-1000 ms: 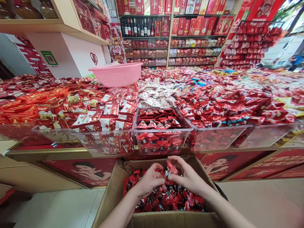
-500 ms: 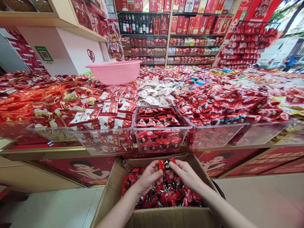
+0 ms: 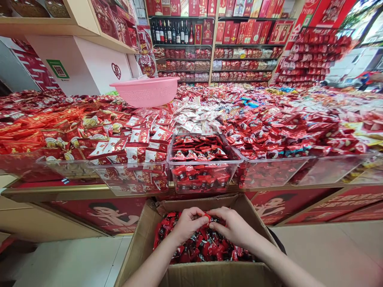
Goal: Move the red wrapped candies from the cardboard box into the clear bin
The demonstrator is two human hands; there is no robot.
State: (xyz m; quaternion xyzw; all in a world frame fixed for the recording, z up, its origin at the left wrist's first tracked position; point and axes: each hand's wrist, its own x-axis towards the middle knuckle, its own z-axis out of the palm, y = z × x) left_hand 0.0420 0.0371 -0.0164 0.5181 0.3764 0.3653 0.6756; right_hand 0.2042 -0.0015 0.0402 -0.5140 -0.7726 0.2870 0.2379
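Observation:
Both my hands are down in an open cardboard box on the floor, filled with red and black wrapped candies. My left hand and my right hand are curled together on top of the heap, fingers pinched around a few of those candies where the hands meet. Directly above the box stands a clear plastic bin holding the same red and black candies, partly filled.
A long display counter carries several clear bins heaped with red, gold and white wrapped sweets. A pink basket rests on the pile at the back. Shelves with red gift boxes and bottles line the rear wall. Pale floor lies either side of the box.
My hands, which held candies raised just above the heap half a second ago, have dropped back down onto the candies in the box and closed together.

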